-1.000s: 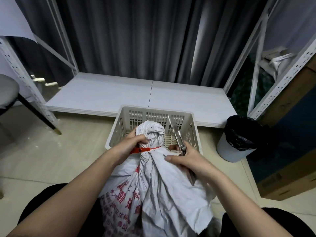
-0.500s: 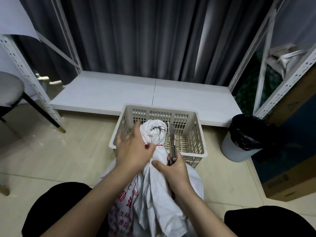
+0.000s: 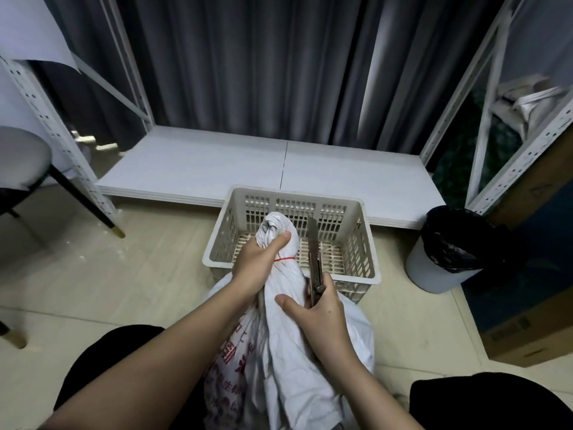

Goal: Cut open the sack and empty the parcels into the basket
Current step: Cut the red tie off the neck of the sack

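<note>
A white sack (image 3: pixel 297 342) with red print stands between my knees, its neck twisted and bound by a red tie (image 3: pixel 286 259). My left hand (image 3: pixel 259 262) grips the neck at the tie, thumb over the bunched top. My right hand (image 3: pixel 319 308) holds a utility knife (image 3: pixel 313 259), blade pointing up just right of the neck, while its thumb rests on the sack. Right behind the sack sits a beige slotted basket (image 3: pixel 359 243); no parcels are visible in it.
A bin with a black liner (image 3: pixel 449 249) stands to the right of the basket. A low white platform (image 3: pixel 217 169) runs behind it. White rack posts (image 3: pixel 62 144) and a stool (image 3: pixel 21 159) are on the left, a cardboard box (image 3: pixel 533 299) on the right.
My left hand has shifted from the tie's left side to grasp the sack's neck. My right hand has drawn the knife in closer, blade now upright beside the neck.
</note>
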The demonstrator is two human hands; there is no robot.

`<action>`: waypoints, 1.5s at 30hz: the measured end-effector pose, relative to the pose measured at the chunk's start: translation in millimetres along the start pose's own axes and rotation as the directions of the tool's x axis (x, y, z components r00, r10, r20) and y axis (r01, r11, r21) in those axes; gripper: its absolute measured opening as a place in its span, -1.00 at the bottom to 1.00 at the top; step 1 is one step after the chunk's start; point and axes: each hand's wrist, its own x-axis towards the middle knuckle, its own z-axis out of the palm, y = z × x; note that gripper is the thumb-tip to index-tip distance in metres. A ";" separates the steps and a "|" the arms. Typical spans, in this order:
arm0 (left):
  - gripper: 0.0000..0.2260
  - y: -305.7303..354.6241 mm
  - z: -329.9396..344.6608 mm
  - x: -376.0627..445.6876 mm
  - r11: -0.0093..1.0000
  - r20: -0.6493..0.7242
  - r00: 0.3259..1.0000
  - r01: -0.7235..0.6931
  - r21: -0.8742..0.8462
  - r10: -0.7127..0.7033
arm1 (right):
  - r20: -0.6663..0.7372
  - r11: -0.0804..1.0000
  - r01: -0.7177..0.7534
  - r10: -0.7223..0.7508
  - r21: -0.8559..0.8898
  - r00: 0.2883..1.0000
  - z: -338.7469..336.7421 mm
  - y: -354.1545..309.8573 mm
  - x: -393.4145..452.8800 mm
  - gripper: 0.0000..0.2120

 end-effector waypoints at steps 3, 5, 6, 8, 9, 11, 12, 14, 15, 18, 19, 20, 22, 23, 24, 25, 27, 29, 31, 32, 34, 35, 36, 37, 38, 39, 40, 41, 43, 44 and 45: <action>-0.54 -2.8 -0.3 3.4 0.972 0.089 0.995 0.071 -0.224 -0.052 | -0.032 0.999 0.025 -0.024 0.025 0.999 5.4 4.3 -3.4 -0.61; -0.48 -4.7 1.5 3.5 0.956 0.127 0.990 0.098 -0.275 -0.065 | -0.069 0.998 0.033 -0.029 0.054 0.997 12.0 11.3 -8.2 -0.66; -0.48 -6.6 2.7 4.8 0.952 0.144 0.987 0.111 -0.287 -0.072 | -0.080 0.997 0.034 -0.028 0.065 0.996 15.7 15.4 -8.7 -0.68; -0.57 -7.9 3.8 4.8 0.940 0.191 0.979 0.132 -0.313 -0.074 | -0.098 0.997 0.051 -0.045 0.056 0.994 23.5 24.5 -5.8 -0.70; -0.62 -7.7 3.6 5.6 0.934 0.212 0.975 0.141 -0.329 -0.073 | -0.109 0.997 0.073 -0.070 0.029 0.992 26.2 27.4 -3.6 -0.69; -0.62 -7.5 2.6 6.6 0.923 0.243 0.967 0.157 -0.351 -0.072 | -0.112 0.994 0.109 -0.108 -0.004 0.988 30.3 31.7 0.3 -0.68; -0.57 -7.7 2.0 6.0 0.923 0.254 0.965 0.153 -0.354 -0.063 | -0.104 0.993 0.118 -0.118 -0.005 0.988 30.9 32.6 0.9 -0.68; -0.47 -9.4 2.5 5.9 0.923 0.260 0.964 0.147 -0.355 -0.053 | -0.088 0.991 0.132 -0.132 -0.002 0.987 30.2 34.1 1.2 -0.69; -0.46 -10.5 2.9 5.8 0.926 0.247 0.968 0.132 -0.353 -0.044 | -0.083 0.991 0.130 -0.130 0.002 0.988 29.8 35.0 0.9 -0.69; -0.63 -10.0 5.6 1.5 0.952 0.153 0.988 0.019 -0.306 0.030 | -0.100 0.992 0.117 -0.113 0.036 0.988 29.9 33.9 -1.2 -0.69; -0.66 -10.0 6.8 1.0 0.953 0.123 0.992 0.000 -0.303 0.039 | -0.115 0.992 0.116 -0.109 0.053 0.987 30.3 32.5 -3.4 -0.68; -0.70 -9.5 8.5 0.5 0.952 0.094 0.994 -0.017 -0.307 0.048 | -0.138 0.990 0.119 -0.108 0.077 0.985 29.9 30.5 -5.8 -0.67; -0.77 -9.8 11.1 1.1 0.952 0.058 0.996 -0.050 -0.303 0.071 | -0.209 0.973 0.115 -0.073 0.198 0.975 28.0 27.2 -9.3 -0.68; -0.80 -10.2 12.2 1.6 0.951 0.055 0.995 -0.058 -0.303 0.078 | -0.246 0.953 0.099 -0.027 0.285 0.969 27.3 25.5 -9.7 -0.73; -0.82 -11.0 12.7 2.5 0.951 0.054 0.995 -0.064 -0.303 0.085 | -0.274 0.931 0.073 0.030 0.358 0.961 27.0 23.1 -8.9 -0.76; -0.83 -11.0 12.9 2.3 0.951 0.051 0.994 -0.074 -0.299 0.094 | -0.290 0.911 0.041 0.088 0.410 0.953 26.9 21.4 -6.6 -0.75; -0.81 -12.6 12.9 2.2 0.949 0.054 0.992 -0.089 -0.304 0.110 | -0.276 0.888 -0.005 0.148 0.459 0.950 27.7 21.3 0.3 -0.70; -0.78 -13.7 13.8 2.0 0.944 0.072 0.994 -0.060 -0.324 0.088 | -0.261 0.903 -0.005 0.130 0.429 0.957 28.8 22.0 5.6 -0.69; -0.79 -14.6 13.7 2.7 0.936 0.084 0.994 -0.034 -0.350 0.067 | -0.290 0.934 0.042 0.068 0.355 0.955 32.5 26.8 8.9 -0.76; -0.77 -14.8 14.4 3.7 0.931 0.106 0.993 -0.002 -0.366 0.043 | -0.309 0.945 0.066 0.039 0.321 0.950 35.2 29.0 9.4 -0.80; -0.69 -13.5 14.6 5.6 0.913 0.156 0.988 0.069 -0.403 -0.006 | -0.344 0.958 0.097 0.003 0.272 0.939 42.3 33.1 9.4 -0.85; -0.67 -12.0 14.6 6.1 0.902 0.181 0.983 0.104 -0.419 -0.029 | -0.359 0.962 0.105 -0.008 0.250 0.933 45.6 35.3 9.7 -0.86; -0.66 -12.6 14.9 7.8 0.897 0.192 0.981 0.120 -0.426 -0.040 | -0.370 0.966 0.106 -0.012 0.236 0.929 48.3 36.5 9.9 -0.87; -0.66 -13.6 15.4 9.5 0.898 0.189 0.981 0.119 -0.425 -0.041 | -0.375 0.970 0.101 -0.011 0.221 0.927 49.7 37.1 10.5 -0.87; -0.69 -13.2 16.5 9.5 0.904 0.161 0.986 0.097 -0.417 -0.032 | -0.377 0.975 0.091 -0.008 0.203 0.926 49.9 36.9 11.2 -0.88; -0.71 -13.2 17.2 8.8 0.916 0.108 0.994 0.063 -0.397 -0.021 | -0.379 0.979 0.084 -0.008 0.186 0.925 49.4 36.2 11.6 -0.88; -0.72 -12.4 18.3 7.0 0.926 0.053 0.999 0.024 -0.377 -0.004 | -0.382 0.982 0.083 -0.012 0.170 0.924 48.0 34.7 11.4 -0.88; -0.71 -12.4 19.3 6.1 0.934 0.001 1.000 -0.007 -0.358 0.008 | -0.387 0.983 0.084 -0.015 0.162 0.922 45.5 31.3 9.9 -0.88; -0.64 -12.8 20.0 5.0 0.943 -0.046 0.998 -0.052 -0.330 0.039 | -0.392 0.985 0.093 -0.028 0.147 0.919 35.1 22.2 0.3 -0.84; -0.62 -12.7 20.6 4.5 0.946 -0.057 0.997 -0.070 -0.317 0.054 | -0.388 0.983 0.105 -0.039 0.149 0.921 27.0 19.1 -6.3 -0.81; -0.61 -12.1 21.2 4.3 0.947 -0.068 0.996 -0.081 -0.311 0.063 | -0.365 0.983 0.114 -0.054 0.144 0.929 17.8 16.9 -13.2 -0.81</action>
